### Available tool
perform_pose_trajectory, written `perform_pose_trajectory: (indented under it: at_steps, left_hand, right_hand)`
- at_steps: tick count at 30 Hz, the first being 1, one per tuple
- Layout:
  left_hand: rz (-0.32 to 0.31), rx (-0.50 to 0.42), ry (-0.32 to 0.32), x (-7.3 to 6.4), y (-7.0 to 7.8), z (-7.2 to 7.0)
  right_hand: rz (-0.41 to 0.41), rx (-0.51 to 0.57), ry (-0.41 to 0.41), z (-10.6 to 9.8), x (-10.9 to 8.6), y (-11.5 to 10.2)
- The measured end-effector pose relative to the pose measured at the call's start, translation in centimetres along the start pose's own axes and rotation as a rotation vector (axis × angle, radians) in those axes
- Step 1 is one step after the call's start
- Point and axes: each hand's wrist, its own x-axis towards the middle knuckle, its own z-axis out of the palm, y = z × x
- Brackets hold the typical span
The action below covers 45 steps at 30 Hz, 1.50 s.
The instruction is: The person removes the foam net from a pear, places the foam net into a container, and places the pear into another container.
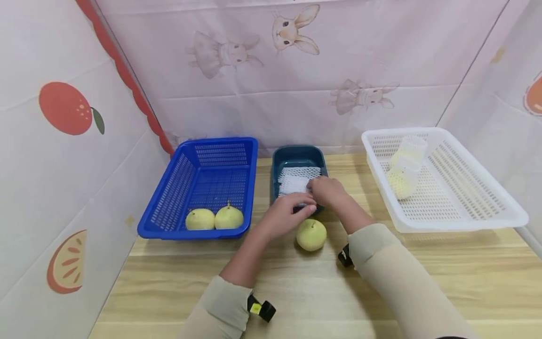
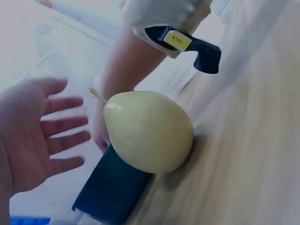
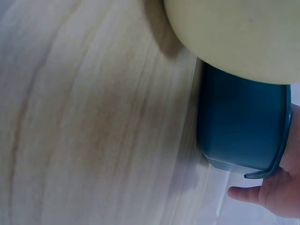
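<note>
A small teal box [image 1: 298,154] holds white foam fruit nets [image 1: 298,178]. My right hand [image 1: 329,190] reaches over its right rim, fingertips at the nets; whether they pinch one I cannot tell. In the right wrist view, one digit of that hand [image 3: 281,194] points down outside the box wall [image 3: 241,122]. My left hand [image 1: 285,214] hovers over the near left corner of the box, and the left wrist view shows its fingers [image 2: 65,124] spread with nothing between them. One yellow-green pear [image 1: 311,235] stands on the table just before the box, between my wrists.
On the left, a blue basket [image 1: 144,230] has two bare pears [image 1: 214,219] along its near side. A white basket [image 1: 466,226] at the right contains two pears in foam nets [image 1: 402,182]. Printed cloth walls [image 1: 296,70] surround the wooden table [image 1: 313,292].
</note>
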Motion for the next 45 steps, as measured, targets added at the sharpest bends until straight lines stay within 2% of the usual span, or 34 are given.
perform_pose_trajectory:
  at_steps: [2,4,8,13,20,24,30,36,41,45]
  left_hand:
    - [0.016,-0.063,-0.036,-0.9,0.0,0.1]
    - [0.003,-0.092,-0.062,-1.6,-0.3,0.6]
    - [-0.021,-0.108,-0.058,-2.5,-0.9,1.9]
    - [-0.002,-0.099,-0.011,-2.8,-1.2,3.2]
    - [0.052,-0.077,0.080,-3.0,-1.2,3.9]
    - [0.058,-0.075,0.110,-3.0,-1.0,4.1]
    - [0.023,-0.085,0.121,-3.2,-0.8,4.2]
    - [0.044,-0.099,0.154,-3.3,-0.9,3.9]
    - [0.052,-0.138,0.194,-3.4,-1.0,3.1]
    - [0.065,-0.173,0.241,-3.4,-0.8,1.9]
  right_hand:
    - [-0.007,0.004,0.030,0.1,0.0,0.2]
    - [-0.022,0.000,0.063,0.3,0.1,0.4]
    - [-0.041,0.015,0.134,0.8,0.0,0.7]
    - [-0.064,0.081,0.234,1.6,-0.2,1.3]
    - [-0.094,0.180,0.365,1.5,-1.1,1.6]
    - [-0.115,0.238,0.427,1.4,-2.1,1.5]
    - [-0.140,0.350,0.515,1.1,-4.1,0.8]
    - [-0.170,0.475,0.601,1.1,-6.3,-0.3]
    - [-0.191,0.576,0.640,0.9,-7.9,-1.4]
    - [-0.214,0.621,0.634,0.3,-8.8,-2.1]
